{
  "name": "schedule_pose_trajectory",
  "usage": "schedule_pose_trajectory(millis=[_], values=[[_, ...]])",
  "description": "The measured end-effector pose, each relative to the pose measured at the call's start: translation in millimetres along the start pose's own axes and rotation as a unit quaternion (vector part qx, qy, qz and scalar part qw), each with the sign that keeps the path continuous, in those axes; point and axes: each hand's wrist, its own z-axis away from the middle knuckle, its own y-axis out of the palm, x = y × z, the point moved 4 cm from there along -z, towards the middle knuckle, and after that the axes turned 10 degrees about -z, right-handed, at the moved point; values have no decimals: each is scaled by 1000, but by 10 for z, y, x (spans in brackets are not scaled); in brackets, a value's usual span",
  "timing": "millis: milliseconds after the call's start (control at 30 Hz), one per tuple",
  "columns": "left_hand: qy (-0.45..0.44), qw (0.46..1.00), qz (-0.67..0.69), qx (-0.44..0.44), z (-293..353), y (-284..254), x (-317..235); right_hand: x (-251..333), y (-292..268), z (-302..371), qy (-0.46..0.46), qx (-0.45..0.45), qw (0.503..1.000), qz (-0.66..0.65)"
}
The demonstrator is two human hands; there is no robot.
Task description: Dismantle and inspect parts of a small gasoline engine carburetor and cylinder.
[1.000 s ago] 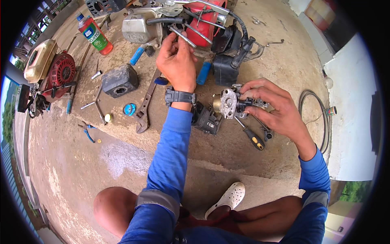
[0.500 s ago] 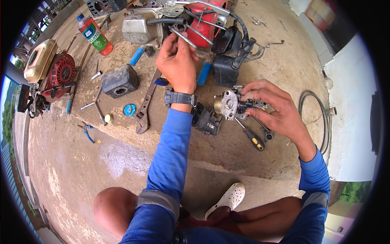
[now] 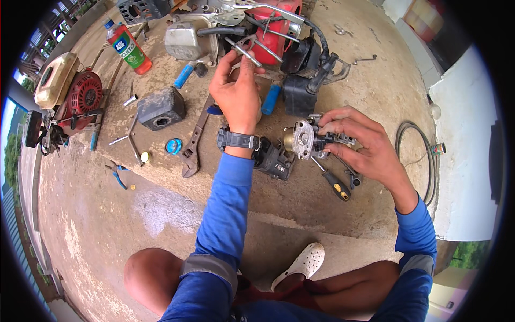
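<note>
My right hand (image 3: 359, 142) grips a small metal carburetor (image 3: 306, 140) just above the concrete floor. My left hand (image 3: 236, 88), with a black wristwatch on its wrist, reaches forward to the red and black small engine (image 3: 292, 37) and pinches a thin metal rod (image 3: 244, 51) on it between the fingertips. A black engine part (image 3: 276, 159) lies on the floor between my two arms. A screwdriver with a black and yellow handle (image 3: 335, 185) lies under my right hand.
An adjustable wrench (image 3: 193, 147), a dark grey box-shaped part (image 3: 161, 107), a blue cap (image 3: 173, 146), blue-handled pliers (image 3: 118, 174) and a green and red bottle (image 3: 129, 47) lie at the left. A red recoil starter unit (image 3: 70, 102) sits far left. A coiled cable (image 3: 421, 161) lies right.
My left hand has shifted slightly on the engine's rod. The right hand still holds the carburetor in the same place.
</note>
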Motion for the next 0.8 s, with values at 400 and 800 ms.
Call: schedule_pose_trajectory(millis=[400, 800], values=[[21, 998, 42, 45, -76, 6, 6, 37, -2, 23, -6, 4, 1000, 6], [11, 994, 2, 105, -13, 38, -23, 42, -16, 12, 4, 4, 1000, -3]])
